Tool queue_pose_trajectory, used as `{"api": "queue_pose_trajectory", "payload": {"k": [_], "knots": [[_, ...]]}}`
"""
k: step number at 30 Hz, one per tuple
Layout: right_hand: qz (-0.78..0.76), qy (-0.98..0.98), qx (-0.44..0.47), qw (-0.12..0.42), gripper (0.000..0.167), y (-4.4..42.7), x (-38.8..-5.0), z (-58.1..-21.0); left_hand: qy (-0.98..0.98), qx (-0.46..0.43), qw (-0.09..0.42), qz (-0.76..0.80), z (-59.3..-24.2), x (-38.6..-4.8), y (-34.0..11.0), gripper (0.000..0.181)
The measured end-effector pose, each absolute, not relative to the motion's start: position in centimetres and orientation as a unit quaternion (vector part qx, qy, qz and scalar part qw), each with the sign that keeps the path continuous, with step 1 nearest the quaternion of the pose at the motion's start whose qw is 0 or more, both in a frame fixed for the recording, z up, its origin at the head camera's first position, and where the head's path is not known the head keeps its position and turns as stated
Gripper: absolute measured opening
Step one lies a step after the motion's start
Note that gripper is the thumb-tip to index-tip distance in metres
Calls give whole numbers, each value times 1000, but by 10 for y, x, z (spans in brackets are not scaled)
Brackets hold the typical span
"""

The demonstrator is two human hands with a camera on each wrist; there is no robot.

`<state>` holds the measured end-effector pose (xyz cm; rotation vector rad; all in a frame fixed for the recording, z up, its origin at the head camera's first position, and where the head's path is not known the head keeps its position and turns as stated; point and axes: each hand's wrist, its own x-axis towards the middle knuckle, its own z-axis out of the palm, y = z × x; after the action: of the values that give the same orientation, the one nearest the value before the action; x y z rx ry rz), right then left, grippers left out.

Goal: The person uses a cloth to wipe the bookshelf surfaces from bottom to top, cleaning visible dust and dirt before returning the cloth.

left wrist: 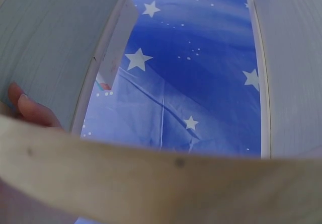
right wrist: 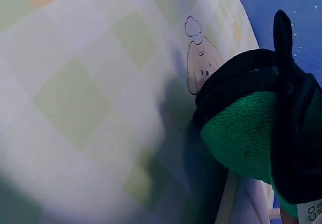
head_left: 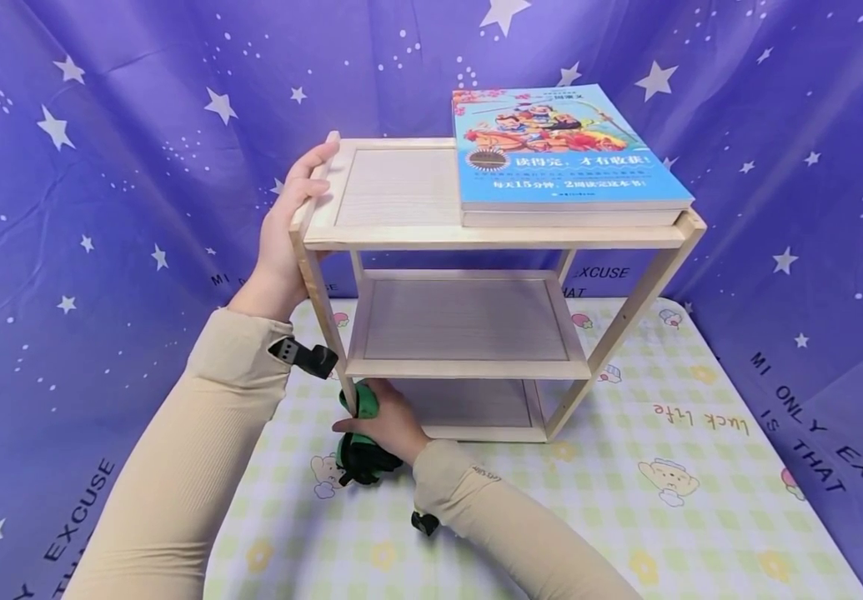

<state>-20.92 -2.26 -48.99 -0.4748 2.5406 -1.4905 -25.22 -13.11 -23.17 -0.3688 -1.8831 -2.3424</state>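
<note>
A three-tier wooden shelf (head_left: 469, 369) stands on the table. My left hand (head_left: 277, 250) grips the top left end of it, fingers over the side rail; the thumb (left wrist: 37, 114) shows under the top board in the left wrist view. Low at the front left leg, my right hand (head_left: 392, 423) holds a green fuzzy cloth piece (right wrist: 241, 133) with black trim and a white tag. The cloth is at the leg, partly hidden behind it and the fingers. Its exact kind cannot be told.
A thick blue book (head_left: 574, 179) lies on the right part of the shelf's top board. The checked tablecloth (head_left: 551, 517) has cartoon prints. A purple star-patterned curtain (head_left: 146, 125) surrounds the table on the back and sides.
</note>
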Motion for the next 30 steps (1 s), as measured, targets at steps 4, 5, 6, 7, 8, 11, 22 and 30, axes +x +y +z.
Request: {"api": "queue_pose_trajectory", "payload": {"k": [4, 5, 6, 7, 8, 11, 22, 30], "knots": [[-476, 861, -156, 81, 54, -23, -208, -493, -614, -127, 56, -777, -230, -251, -131, 58], [-472, 864, -157, 81, 53, -22, -208, -494, -612, -128, 57, -778, -230, -251, -131, 58], [-469, 865, -158, 80, 52, -22, -208, -495, -612, -130, 57, -778, -230, -251, -131, 58], [-466, 867, -158, 79, 52, -22, -208, -496, -610, -130, 55, -780, -230, -251, -131, 58], [-464, 868, -158, 80, 52, -22, -207, -496, -609, -130, 55, -780, -230, -251, -131, 58], [-450, 875, -159, 84, 54, -21, -207, -497, -608, -125, 56, -782, -229, -250, -131, 57], [-397, 898, -172, 84, 55, -20, -202, -494, -610, -118, 56, -781, -230, -251, -131, 56], [-420, 889, -149, 105, 56, -16, -199, -490, -609, -120, 54, -782, -231, -251, -131, 56]]}}
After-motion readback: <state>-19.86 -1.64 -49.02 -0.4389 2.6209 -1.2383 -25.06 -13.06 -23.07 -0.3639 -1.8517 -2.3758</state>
